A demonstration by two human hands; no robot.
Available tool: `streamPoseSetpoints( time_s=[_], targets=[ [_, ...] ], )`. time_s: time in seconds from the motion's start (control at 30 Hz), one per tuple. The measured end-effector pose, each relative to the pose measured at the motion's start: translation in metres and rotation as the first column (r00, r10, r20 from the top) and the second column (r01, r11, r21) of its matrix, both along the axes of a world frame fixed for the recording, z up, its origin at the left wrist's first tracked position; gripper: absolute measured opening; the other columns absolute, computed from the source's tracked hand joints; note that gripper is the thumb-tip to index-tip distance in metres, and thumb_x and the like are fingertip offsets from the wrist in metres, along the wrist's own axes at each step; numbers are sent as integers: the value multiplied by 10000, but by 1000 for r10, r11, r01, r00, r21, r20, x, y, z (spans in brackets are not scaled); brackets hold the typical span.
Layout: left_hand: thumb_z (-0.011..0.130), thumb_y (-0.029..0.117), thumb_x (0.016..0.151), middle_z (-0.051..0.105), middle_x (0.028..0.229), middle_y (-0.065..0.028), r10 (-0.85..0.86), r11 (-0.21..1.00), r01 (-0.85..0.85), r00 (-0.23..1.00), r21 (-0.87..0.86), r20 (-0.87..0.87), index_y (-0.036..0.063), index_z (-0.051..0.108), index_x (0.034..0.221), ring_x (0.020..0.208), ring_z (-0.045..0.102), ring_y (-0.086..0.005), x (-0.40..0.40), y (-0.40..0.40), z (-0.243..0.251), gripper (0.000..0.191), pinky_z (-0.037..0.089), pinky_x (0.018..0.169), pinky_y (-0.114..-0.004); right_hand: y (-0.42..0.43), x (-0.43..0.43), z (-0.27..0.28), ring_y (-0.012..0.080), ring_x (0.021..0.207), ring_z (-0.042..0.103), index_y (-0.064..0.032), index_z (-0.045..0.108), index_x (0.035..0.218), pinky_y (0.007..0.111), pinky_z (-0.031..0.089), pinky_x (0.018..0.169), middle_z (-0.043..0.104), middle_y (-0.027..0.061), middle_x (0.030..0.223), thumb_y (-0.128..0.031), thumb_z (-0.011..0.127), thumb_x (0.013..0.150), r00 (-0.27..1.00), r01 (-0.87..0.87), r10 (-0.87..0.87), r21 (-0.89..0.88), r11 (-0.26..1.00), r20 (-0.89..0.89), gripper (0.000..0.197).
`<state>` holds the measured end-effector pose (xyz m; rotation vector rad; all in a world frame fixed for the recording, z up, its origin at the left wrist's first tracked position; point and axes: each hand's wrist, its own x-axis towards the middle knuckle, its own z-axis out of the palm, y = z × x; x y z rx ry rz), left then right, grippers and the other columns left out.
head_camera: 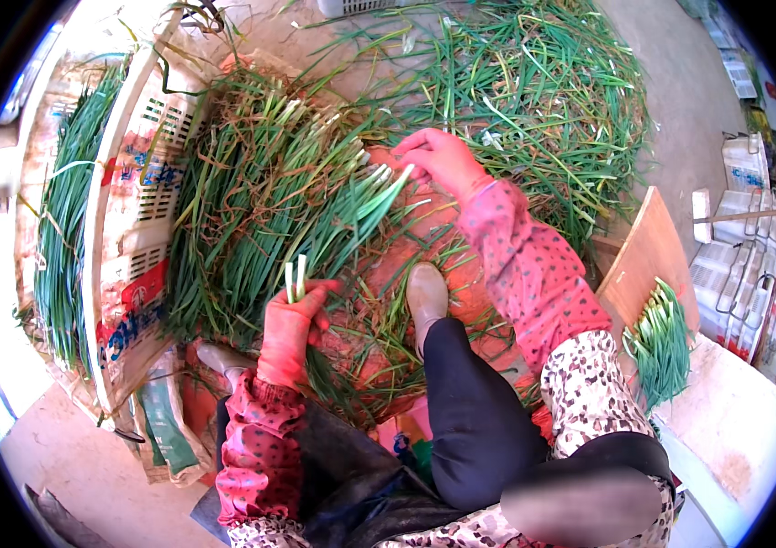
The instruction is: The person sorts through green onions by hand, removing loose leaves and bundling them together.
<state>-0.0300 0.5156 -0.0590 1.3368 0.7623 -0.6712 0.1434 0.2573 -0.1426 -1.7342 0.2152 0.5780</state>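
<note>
My left hand [295,325] is closed around a few green stalks, probably garlic chives or scallions. Their white ends [295,277] stick up above the fist, and the leaves hang down below it. Farther forward and to the right, my right hand [439,161] pinches the pale end of a green stalk [388,195] at the edge of the pile. That large pile of greens [257,198] lies in front of me, white ends toward the right, with dry brown leaves mixed in. Both hands look gloved, and patterned red sleeves cover the forearms.
White plastic crates [144,192] bearing writing stand at left, with greens [72,212] behind the near wall. A heap of loose leaves [538,103] covers the floor ahead. A small bunch [662,342] rests by a wooden board [648,257] at right. More crates [730,274] lie beyond.
</note>
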Motion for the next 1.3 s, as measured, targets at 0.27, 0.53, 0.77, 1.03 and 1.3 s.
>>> streamPoseSetpoints(
  time_s=[0.27,0.53,0.77,1.03,1.3],
  targets=[
    [678,123,828,676,839,-40,-43,968,-100,838,231,545,25,666,1073,710,571,-78,56,-44,13,265,447,618,-236,25,-14,96,57,526,513,-18,622,942,207,447,476,654,24,833,-154,623,862,981,-149,138,70,986,140,158],
    [709,168,785,634,683,-55,-121,960,-21,868,278,482,30,677,878,620,528,-96,85,-43,-6,170,459,602,-282,60,-43,78,97,592,575,-18,618,945,254,480,539,625,34,735,-291,652,872,733,-248,273,-128,960,623,285],
    [704,185,801,623,702,-59,-230,950,119,891,288,391,25,643,917,628,511,-96,69,-50,-18,207,455,600,-290,39,-62,69,271,655,622,-83,573,764,380,490,547,605,96,708,-250,593,851,629,-304,585,-531,791,512,189],
    [573,174,822,607,716,13,-95,993,117,921,-35,379,33,633,1127,550,444,-27,78,10,92,341,323,493,-182,-132,11,66,347,836,632,-89,624,924,464,507,669,635,155,853,-143,533,803,723,71,655,-967,245,219,161],
    [556,269,843,632,721,-141,162,979,-54,789,-195,593,-35,586,846,647,629,-246,37,30,97,306,529,665,-356,3,-21,-25,319,803,640,-114,602,1162,419,510,711,653,133,896,-214,619,797,850,-339,522,-685,645,70,379]
  ],
)
